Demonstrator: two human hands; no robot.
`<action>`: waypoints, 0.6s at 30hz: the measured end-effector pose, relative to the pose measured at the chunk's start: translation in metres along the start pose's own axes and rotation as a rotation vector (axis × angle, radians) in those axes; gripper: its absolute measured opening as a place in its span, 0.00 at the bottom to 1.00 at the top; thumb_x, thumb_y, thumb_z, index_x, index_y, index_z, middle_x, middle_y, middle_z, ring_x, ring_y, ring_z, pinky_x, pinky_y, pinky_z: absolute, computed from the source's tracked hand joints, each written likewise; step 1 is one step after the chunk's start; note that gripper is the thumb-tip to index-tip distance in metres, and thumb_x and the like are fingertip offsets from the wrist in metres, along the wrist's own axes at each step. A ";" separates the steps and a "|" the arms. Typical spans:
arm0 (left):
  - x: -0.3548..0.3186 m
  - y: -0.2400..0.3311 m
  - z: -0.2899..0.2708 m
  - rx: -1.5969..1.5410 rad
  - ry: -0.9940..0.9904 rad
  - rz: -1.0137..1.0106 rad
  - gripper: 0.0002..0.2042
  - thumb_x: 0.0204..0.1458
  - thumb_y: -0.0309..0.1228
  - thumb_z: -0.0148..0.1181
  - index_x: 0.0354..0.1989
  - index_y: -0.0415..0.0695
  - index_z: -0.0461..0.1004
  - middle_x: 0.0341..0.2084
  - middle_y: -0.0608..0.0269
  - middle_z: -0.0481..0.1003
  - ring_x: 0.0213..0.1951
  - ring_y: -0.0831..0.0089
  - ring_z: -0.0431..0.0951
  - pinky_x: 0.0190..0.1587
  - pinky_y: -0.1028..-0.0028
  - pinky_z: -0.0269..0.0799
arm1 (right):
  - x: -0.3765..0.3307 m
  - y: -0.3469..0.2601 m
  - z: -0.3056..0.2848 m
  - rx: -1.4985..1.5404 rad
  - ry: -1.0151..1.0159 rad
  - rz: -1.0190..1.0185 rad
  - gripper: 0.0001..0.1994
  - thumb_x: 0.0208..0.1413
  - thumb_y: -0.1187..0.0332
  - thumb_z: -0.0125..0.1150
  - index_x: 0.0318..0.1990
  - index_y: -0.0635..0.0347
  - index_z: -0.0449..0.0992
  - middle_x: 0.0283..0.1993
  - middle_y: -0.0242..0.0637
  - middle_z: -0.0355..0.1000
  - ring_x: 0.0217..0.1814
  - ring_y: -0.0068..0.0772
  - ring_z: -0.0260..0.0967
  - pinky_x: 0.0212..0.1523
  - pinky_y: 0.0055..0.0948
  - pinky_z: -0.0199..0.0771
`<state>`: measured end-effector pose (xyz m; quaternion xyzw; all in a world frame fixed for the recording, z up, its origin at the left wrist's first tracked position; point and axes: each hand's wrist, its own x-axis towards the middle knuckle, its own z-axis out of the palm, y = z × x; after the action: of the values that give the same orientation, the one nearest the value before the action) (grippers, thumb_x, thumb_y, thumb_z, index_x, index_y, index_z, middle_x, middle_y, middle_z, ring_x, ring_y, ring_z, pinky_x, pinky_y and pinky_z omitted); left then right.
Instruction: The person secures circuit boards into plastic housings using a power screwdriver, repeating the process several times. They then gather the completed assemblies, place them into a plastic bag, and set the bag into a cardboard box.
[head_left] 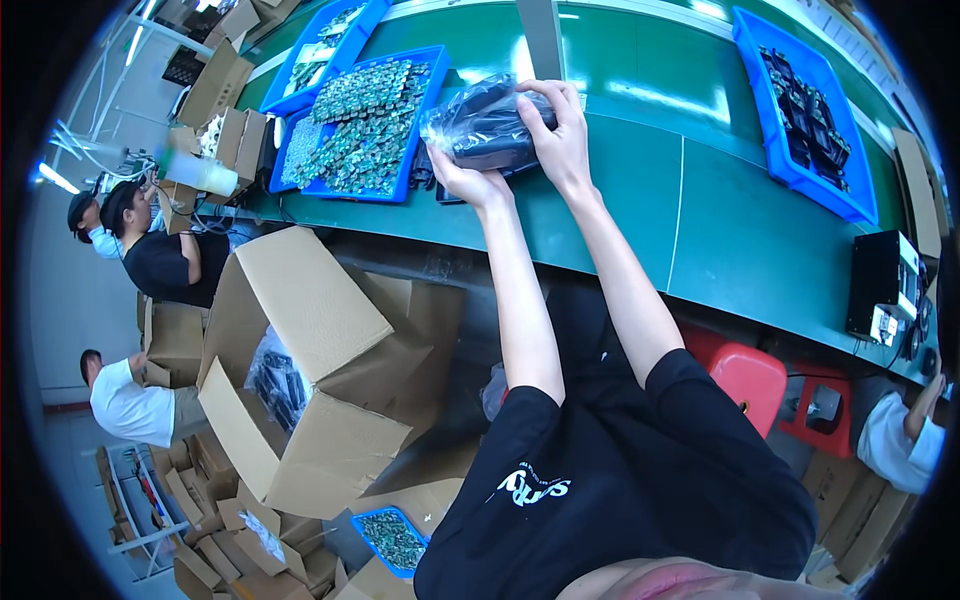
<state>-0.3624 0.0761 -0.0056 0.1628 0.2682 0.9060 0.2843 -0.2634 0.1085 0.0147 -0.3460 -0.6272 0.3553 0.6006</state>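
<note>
Between my two hands, above the green workbench (620, 215), is a clear plastic bag of black parts (487, 125). My left hand (470, 183) supports it from below at the near side, fingers curled under it. From the right, my right hand (558, 125) grips the bag's upper side with thumb and fingers. Dark items lie on the bench just beneath the bag, mostly hidden by it and my left hand. Just left of the bag stands a blue tray (402, 185) heaped with small green circuit boards (365, 125).
At the right is another blue tray (850, 205) of black parts, with a black box-shaped device (882, 285) nearer. An open cardboard box (320, 320) holding bagged black parts stands left of me. A red stool (752, 385) is at my right. Other people (165, 250) are at left and right.
</note>
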 end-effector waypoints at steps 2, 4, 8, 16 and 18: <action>-0.002 -0.009 -0.002 0.042 0.047 0.012 0.23 0.66 0.41 0.37 0.59 0.36 0.63 0.55 0.48 0.68 0.55 0.58 0.72 0.56 0.59 0.71 | 0.007 0.009 0.000 0.006 0.015 -0.050 0.17 0.55 0.59 0.63 0.48 0.61 0.75 0.42 0.38 0.69 0.47 0.33 0.67 0.51 0.30 0.65; -0.002 -0.013 -0.008 0.065 0.077 0.021 0.22 0.66 0.41 0.36 0.59 0.36 0.63 0.55 0.48 0.68 0.55 0.58 0.72 0.56 0.59 0.71 | 0.013 0.016 0.003 -0.045 -0.075 -0.051 0.17 0.56 0.60 0.63 0.48 0.60 0.75 0.38 0.37 0.69 0.45 0.33 0.68 0.49 0.29 0.66; 0.002 -0.012 -0.021 0.107 0.111 0.020 0.22 0.66 0.40 0.37 0.58 0.36 0.63 0.55 0.49 0.69 0.54 0.59 0.73 0.57 0.59 0.70 | 0.017 0.022 0.009 -0.037 -0.120 0.024 0.15 0.56 0.62 0.61 0.48 0.61 0.74 0.36 0.35 0.71 0.43 0.29 0.69 0.47 0.27 0.67; 0.008 -0.009 -0.026 0.141 -0.023 0.001 0.21 0.66 0.39 0.39 0.57 0.36 0.64 0.53 0.51 0.69 0.53 0.62 0.73 0.55 0.63 0.70 | 0.038 0.040 0.008 0.259 -0.389 0.356 0.14 0.59 0.62 0.58 0.44 0.64 0.75 0.42 0.33 0.75 0.44 0.22 0.69 0.46 0.24 0.67; 0.007 -0.011 -0.023 0.139 0.000 0.027 0.20 0.66 0.39 0.38 0.56 0.35 0.65 0.52 0.51 0.70 0.52 0.62 0.73 0.54 0.63 0.70 | 0.043 0.048 0.008 0.319 -0.420 0.426 0.14 0.59 0.62 0.57 0.43 0.65 0.76 0.43 0.33 0.75 0.45 0.21 0.69 0.46 0.24 0.67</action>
<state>-0.3736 0.0792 -0.0294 0.1857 0.3284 0.8889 0.2600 -0.2724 0.1694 -0.0048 -0.2902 -0.5874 0.6300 0.4169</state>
